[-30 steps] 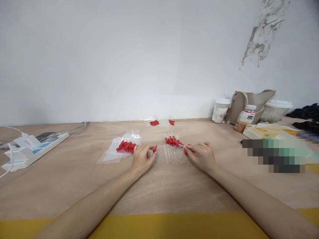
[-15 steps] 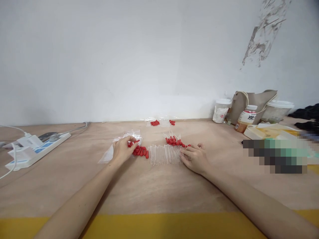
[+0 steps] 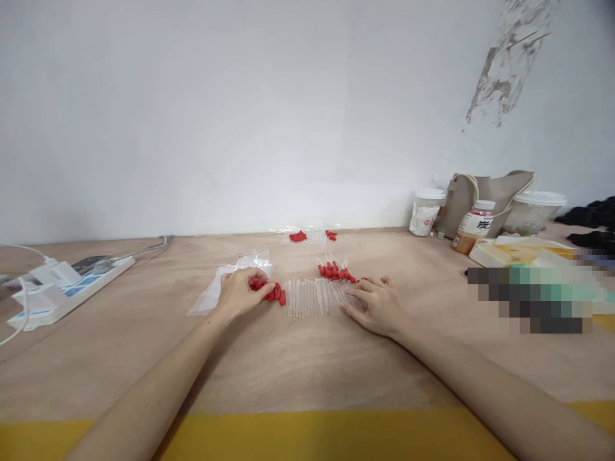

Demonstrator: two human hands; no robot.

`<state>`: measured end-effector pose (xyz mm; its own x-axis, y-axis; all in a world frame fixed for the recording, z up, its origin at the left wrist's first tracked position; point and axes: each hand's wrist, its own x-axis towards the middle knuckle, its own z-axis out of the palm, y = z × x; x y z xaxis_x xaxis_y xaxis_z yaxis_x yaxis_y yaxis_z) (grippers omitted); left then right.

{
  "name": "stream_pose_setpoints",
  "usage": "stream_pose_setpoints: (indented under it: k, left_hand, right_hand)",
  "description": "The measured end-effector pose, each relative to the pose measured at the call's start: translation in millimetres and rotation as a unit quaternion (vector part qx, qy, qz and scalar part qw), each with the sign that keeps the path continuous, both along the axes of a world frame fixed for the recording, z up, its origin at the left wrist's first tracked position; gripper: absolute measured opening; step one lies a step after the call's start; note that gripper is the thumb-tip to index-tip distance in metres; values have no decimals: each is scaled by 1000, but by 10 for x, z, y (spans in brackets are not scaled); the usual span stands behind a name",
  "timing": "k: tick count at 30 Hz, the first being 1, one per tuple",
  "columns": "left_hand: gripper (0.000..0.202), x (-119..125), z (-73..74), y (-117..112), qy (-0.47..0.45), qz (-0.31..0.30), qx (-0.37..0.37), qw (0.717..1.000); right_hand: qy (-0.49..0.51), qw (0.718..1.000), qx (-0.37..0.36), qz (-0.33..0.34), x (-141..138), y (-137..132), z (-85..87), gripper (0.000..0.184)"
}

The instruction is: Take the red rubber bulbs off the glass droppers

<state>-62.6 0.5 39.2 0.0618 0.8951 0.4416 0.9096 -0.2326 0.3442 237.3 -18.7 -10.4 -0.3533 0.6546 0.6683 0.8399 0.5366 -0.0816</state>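
My left hand (image 3: 243, 289) is curled over a cluster of small red rubber bulbs (image 3: 275, 293), with thumb and fingers closed around some of them. To the right of the bulbs lies a row of thin clear tubes (image 3: 307, 298), side by side on the table. My right hand (image 3: 377, 305) rests at the right end of that row, its thumb apart from its fingers and its fingertips on the last tubes. Behind the row is a pile of clear droppers with red bulbs (image 3: 335, 271). Which bulb my left fingers touch is partly hidden.
Clear plastic bags (image 3: 207, 296) lie beside my left hand. Against the wall is a flat pack of red bulbs and tubes (image 3: 314, 237). A power strip (image 3: 113, 272) with chargers sits left; a lidded cup (image 3: 425, 213), a bottle (image 3: 473, 227) and a bag (image 3: 492, 195) stand right.
My left hand has lowered a red bulb it held above the cluster, and its fingers now close lower around the bulbs. My right thumb has moved away from the fingers.
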Motion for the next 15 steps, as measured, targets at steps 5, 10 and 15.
stream_pose_setpoints:
  k: [5, 10, 15]
  left_hand:
    - [14, 16, -13, 30, -8, 60, 87, 994]
    - [12, 52, -65, 46, -4, 66, 139, 988]
    - [13, 60, -107, 37, 1, 56, 130, 990]
  right_hand:
    - [107, 985, -109, -76, 39, 119, 153, 22]
    - [136, 923, -284, -222, 56, 584, 443, 17]
    - [132, 891, -338, -272, -63, 1148, 439, 34]
